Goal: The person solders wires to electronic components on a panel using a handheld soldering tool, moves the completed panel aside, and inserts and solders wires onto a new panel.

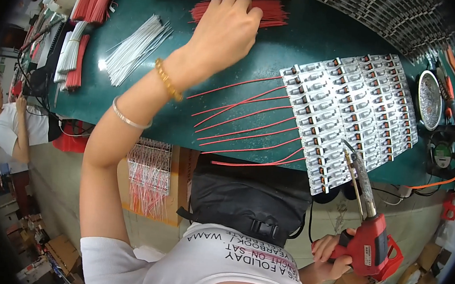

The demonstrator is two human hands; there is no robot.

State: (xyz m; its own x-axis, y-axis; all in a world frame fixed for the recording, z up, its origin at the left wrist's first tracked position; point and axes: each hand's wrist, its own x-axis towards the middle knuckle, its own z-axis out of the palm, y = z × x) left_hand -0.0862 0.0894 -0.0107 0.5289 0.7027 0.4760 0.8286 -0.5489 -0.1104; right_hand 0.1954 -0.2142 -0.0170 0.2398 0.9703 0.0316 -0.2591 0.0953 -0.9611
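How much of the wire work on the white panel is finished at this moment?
About eight red wires already run from the white component panel, all along its left edge. The left hand reaches into the red wire pile; the right hand holds a red soldering gun. Whether other rows need wires cannot be told.

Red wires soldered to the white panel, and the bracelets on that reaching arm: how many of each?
Red wires fanning out from the white panel: 8
Bracelets on the left arm: 2, one gold bead bracelet, one silver bangle
Total: 10
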